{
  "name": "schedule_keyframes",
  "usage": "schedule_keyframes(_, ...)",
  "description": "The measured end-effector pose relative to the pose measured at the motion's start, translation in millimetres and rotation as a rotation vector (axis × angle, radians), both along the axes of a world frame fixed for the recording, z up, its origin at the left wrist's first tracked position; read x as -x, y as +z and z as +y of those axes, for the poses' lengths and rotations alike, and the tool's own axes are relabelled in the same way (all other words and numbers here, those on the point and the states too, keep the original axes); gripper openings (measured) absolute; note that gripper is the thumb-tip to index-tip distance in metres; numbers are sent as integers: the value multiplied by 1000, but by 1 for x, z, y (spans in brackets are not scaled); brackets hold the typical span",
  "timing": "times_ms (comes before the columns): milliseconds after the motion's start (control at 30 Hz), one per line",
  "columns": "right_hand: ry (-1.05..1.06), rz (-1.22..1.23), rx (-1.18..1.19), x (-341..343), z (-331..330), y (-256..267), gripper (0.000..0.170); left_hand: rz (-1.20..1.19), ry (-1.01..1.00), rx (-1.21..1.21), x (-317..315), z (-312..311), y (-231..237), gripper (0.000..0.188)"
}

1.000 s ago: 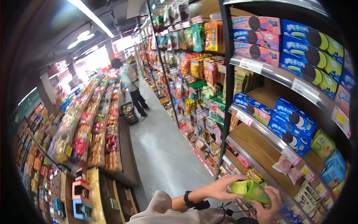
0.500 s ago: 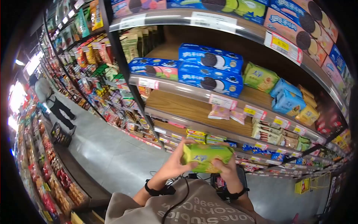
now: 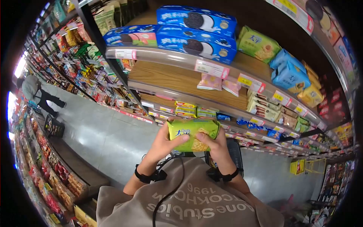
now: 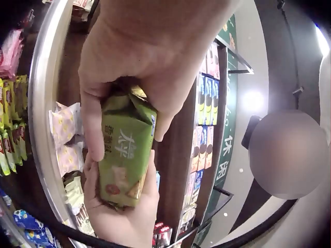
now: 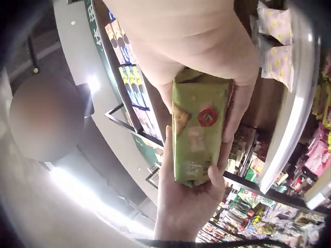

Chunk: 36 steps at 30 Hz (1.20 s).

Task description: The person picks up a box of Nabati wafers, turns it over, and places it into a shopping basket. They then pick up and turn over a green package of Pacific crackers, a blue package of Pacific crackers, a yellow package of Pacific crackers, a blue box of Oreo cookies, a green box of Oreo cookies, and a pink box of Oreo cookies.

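Observation:
A green pack of crackers [image 3: 193,128] is held up in front of the chest, its printed front turned to the head camera. My left hand [image 3: 162,143] grips its left end, thumb lying across the front. On the other end my right hand [image 3: 218,146] grips it the same way, thumb pressed on the front. The left wrist view shows the narrow side of the pack [image 4: 126,155] between both hands, with the folded end of the wrapper under the left palm. A similar green pack [image 3: 259,44] lies on the shelf above.
Blue cookie boxes [image 3: 196,38] and light blue packs [image 3: 290,73] stand on the shelf ahead, above a wooden shelf board [image 3: 166,77]. A black basket [image 3: 235,154] shows beyond the right forearm. Down the aisle at left, a person [image 3: 38,94] stands beside another basket [image 3: 53,126].
The head view has swung right and down toward the shelf. The pack, earlier tilted with its end toward the camera, now lies level with its front showing. Both hands keep hold of it.

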State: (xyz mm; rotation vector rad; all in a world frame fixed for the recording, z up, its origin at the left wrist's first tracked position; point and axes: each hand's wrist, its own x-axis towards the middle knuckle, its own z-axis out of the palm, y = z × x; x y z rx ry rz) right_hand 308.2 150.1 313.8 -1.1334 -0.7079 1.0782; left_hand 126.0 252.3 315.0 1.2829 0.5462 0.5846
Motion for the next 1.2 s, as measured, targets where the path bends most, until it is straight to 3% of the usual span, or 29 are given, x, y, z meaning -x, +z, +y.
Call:
schedule_keyframes(133, -179, -15, -54, 5, -11, -7, 41, 0, -102, -62, -16, 10, 8, 49)
schedule_keyframes(300, -170, 44, -52, 1, -26, 1, 35, -13, -182, -29, -26, 6, 7, 48)
schedule_keyframes(500, -264, 105, -53, 1, -41, -2, 40, -20, -275, -74, -40, 6, 4, 49)
schedule_keyframes(1200, -92, -140, -40, 5, -34, 1, 55, -53, -233, -83, -8, 10, 1, 54)
